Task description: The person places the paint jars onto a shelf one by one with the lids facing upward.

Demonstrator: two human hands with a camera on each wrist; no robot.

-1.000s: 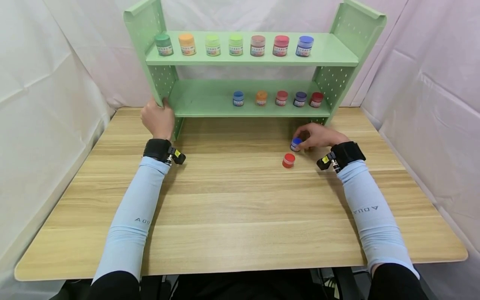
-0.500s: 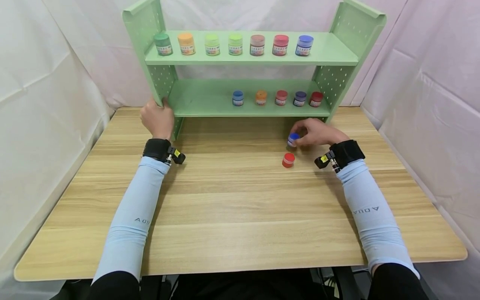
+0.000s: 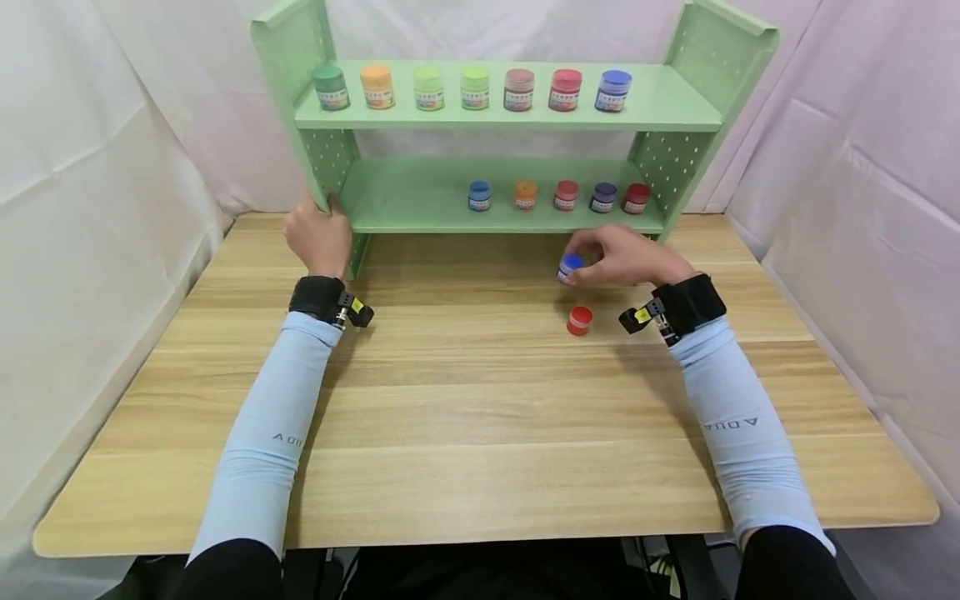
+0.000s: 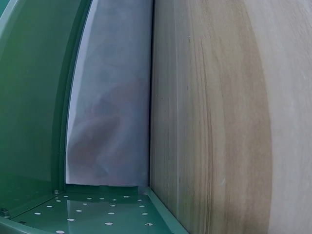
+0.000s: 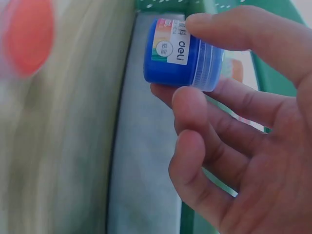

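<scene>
My right hand (image 3: 626, 257) pinches a small blue paint jar (image 3: 569, 268) between thumb and fingers, just above the table and in front of the lower shelf. In the right wrist view the jar (image 5: 170, 53) lies tilted on its side, its label facing the camera and its clear-rimmed lid toward the palm. On the table below it stands a red paint jar (image 3: 579, 321), apart from the hand. My left hand (image 3: 318, 237) grips the lower left side panel of the green shelf (image 3: 420, 221). That hand does not show in the left wrist view, only the shelf's perforated panel (image 4: 92, 209).
Several paint jars line the upper shelf, from a dark green jar (image 3: 331, 88) to a blue jar (image 3: 612, 92). Smaller jars stand on the lower shelf's right half, among them an orange jar (image 3: 525, 196). White cloth (image 3: 847, 225) surrounds the wooden table (image 3: 480, 433).
My right hand has lifted the blue paint jar off the table and moved it left and toward the shelf. The left hand keeps its grip on the shelf, and the red jar stays put.
</scene>
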